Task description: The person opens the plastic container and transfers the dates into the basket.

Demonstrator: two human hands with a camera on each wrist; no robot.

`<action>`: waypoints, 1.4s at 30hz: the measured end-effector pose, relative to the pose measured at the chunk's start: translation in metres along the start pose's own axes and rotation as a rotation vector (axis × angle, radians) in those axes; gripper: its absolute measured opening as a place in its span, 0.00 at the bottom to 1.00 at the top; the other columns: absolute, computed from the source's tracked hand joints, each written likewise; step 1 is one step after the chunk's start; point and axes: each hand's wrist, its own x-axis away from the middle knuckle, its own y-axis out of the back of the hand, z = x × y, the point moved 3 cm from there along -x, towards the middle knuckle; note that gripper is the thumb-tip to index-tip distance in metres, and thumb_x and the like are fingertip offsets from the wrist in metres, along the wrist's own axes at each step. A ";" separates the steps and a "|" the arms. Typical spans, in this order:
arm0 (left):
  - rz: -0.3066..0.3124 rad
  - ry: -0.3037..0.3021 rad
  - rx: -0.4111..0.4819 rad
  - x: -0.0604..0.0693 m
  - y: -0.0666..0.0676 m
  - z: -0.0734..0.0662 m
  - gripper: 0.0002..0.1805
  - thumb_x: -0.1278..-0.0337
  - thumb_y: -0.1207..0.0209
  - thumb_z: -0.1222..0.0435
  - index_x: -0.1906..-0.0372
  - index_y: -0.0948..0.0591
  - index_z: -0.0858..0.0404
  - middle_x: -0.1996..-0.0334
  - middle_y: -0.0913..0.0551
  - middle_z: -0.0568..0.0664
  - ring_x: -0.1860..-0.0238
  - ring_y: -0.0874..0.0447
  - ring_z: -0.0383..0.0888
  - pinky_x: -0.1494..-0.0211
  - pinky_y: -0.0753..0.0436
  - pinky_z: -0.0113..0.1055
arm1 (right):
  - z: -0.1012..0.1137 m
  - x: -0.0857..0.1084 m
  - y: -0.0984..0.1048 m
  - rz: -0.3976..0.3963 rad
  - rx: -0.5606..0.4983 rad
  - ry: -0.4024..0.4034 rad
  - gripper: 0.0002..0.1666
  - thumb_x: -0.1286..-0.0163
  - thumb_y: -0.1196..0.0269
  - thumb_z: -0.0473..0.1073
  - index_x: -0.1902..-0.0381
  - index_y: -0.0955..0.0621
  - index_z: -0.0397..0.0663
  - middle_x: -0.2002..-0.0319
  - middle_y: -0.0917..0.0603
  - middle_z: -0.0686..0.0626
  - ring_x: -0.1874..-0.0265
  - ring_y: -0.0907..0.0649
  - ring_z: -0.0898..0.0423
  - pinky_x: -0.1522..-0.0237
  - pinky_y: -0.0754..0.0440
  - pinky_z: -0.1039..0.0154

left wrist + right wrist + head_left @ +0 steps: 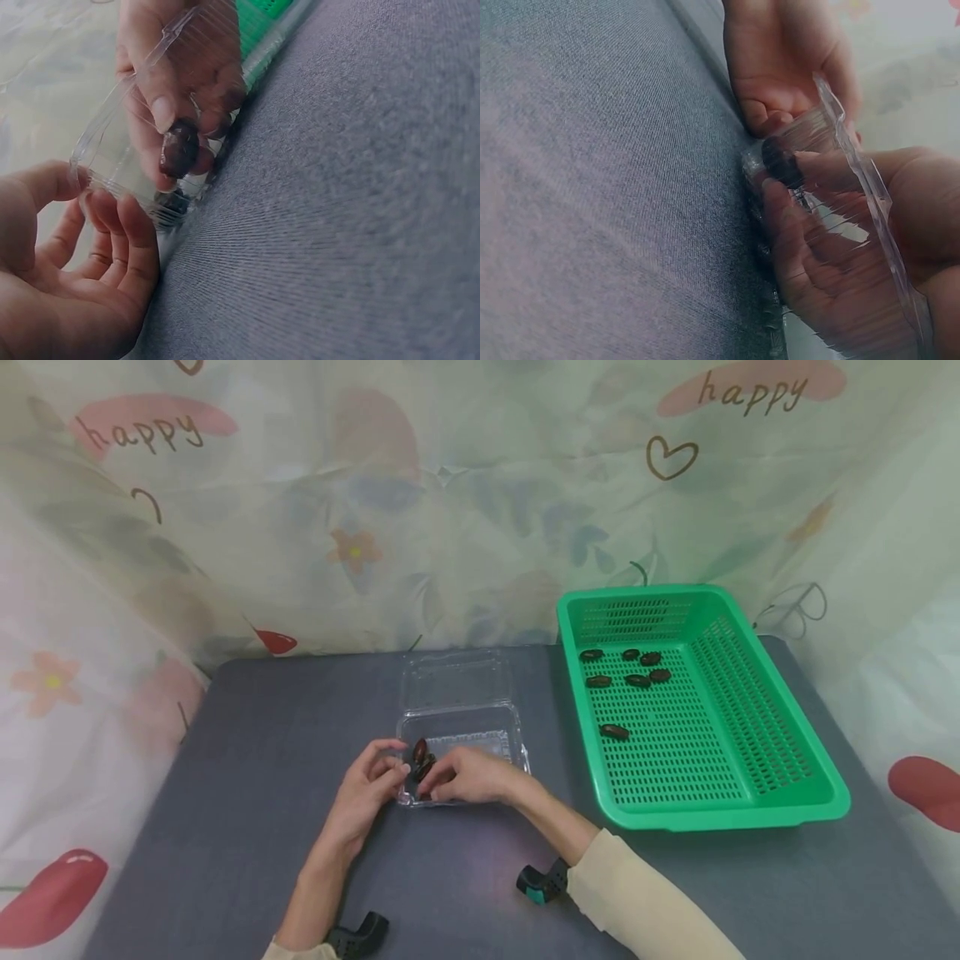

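A clear plastic clamshell box lies on the table with its lid folded back. My left hand pinches the box's left rim between thumb and finger, as the left wrist view shows. My right hand reaches inside the box and holds a dark brown date between thumb and fingers at the front left corner. Another date sits along the box's left side, just behind the right fingertips. The left wrist view shows a dark date lower in the corner, partly hidden.
A green plastic basket stands to the right, with several dates spread over its left and back floor. The grey table ends against a printed curtain at the back.
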 end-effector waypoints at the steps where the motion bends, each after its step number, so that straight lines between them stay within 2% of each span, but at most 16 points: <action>1: -0.002 0.001 0.002 0.000 0.000 0.000 0.18 0.33 0.41 0.68 0.41 0.26 0.60 0.66 0.25 0.54 0.70 0.26 0.43 0.64 0.22 0.35 | 0.000 0.000 0.000 -0.008 -0.001 -0.004 0.11 0.32 0.37 0.35 0.54 0.12 0.47 0.65 0.12 0.56 0.71 0.20 0.64 0.68 0.25 0.68; 4: -0.005 0.002 0.007 0.001 -0.001 0.000 0.18 0.33 0.40 0.68 0.41 0.26 0.60 0.65 0.25 0.56 0.69 0.25 0.43 0.63 0.21 0.35 | 0.000 0.002 0.000 -0.034 -0.062 -0.030 0.11 0.30 0.37 0.35 0.54 0.12 0.47 0.65 0.12 0.54 0.71 0.18 0.63 0.68 0.23 0.68; 8: -0.015 0.004 0.003 0.001 -0.001 -0.001 0.18 0.33 0.40 0.68 0.41 0.26 0.60 0.64 0.24 0.57 0.69 0.25 0.44 0.63 0.21 0.35 | 0.002 0.004 0.004 -0.114 -0.157 -0.024 0.11 0.30 0.37 0.35 0.54 0.12 0.47 0.63 0.12 0.51 0.71 0.15 0.59 0.71 0.22 0.66; 12: -0.026 0.010 -0.011 0.000 0.000 -0.001 0.17 0.33 0.40 0.68 0.41 0.25 0.59 0.64 0.24 0.57 0.70 0.26 0.44 0.64 0.21 0.35 | 0.007 0.008 0.010 -0.180 -0.137 -0.001 0.12 0.31 0.37 0.35 0.53 0.12 0.51 0.63 0.11 0.49 0.72 0.16 0.50 0.77 0.29 0.66; 15: -0.028 0.013 -0.024 0.000 0.000 -0.002 0.17 0.33 0.41 0.68 0.41 0.25 0.59 0.64 0.23 0.57 0.70 0.25 0.44 0.64 0.21 0.35 | 0.012 0.013 0.014 -0.202 -0.116 0.019 0.12 0.31 0.36 0.36 0.52 0.12 0.52 0.61 0.11 0.50 0.68 0.15 0.46 0.76 0.28 0.65; 19: -0.028 0.008 -0.021 -0.001 0.000 -0.003 0.17 0.33 0.41 0.69 0.41 0.25 0.59 0.63 0.23 0.59 0.69 0.25 0.44 0.63 0.20 0.35 | 0.023 0.021 0.022 -0.240 -0.101 0.057 0.11 0.32 0.34 0.37 0.54 0.12 0.51 0.57 0.12 0.53 0.62 0.13 0.50 0.67 0.21 0.65; 25: -0.034 0.017 -0.019 -0.001 0.000 -0.003 0.17 0.33 0.42 0.69 0.41 0.25 0.59 0.63 0.23 0.59 0.69 0.26 0.44 0.63 0.20 0.35 | 0.034 0.038 0.034 -0.291 -0.101 0.063 0.09 0.32 0.34 0.38 0.56 0.12 0.54 0.59 0.12 0.56 0.61 0.14 0.60 0.60 0.19 0.63; 36: -0.023 0.025 -0.010 -0.002 0.000 -0.002 0.18 0.35 0.42 0.71 0.42 0.25 0.60 0.63 0.23 0.58 0.68 0.26 0.44 0.63 0.20 0.36 | 0.037 0.078 0.066 -0.372 -0.108 0.086 0.10 0.31 0.35 0.40 0.54 0.13 0.56 0.58 0.12 0.56 0.57 0.13 0.56 0.53 0.18 0.58; 42: -0.035 0.024 -0.032 -0.003 0.001 -0.001 0.17 0.34 0.43 0.70 0.42 0.24 0.59 0.63 0.23 0.57 0.67 0.26 0.44 0.62 0.20 0.35 | 0.034 0.099 0.082 -0.403 -0.167 0.065 0.10 0.31 0.35 0.40 0.53 0.13 0.53 0.56 0.12 0.52 0.58 0.13 0.57 0.51 0.18 0.53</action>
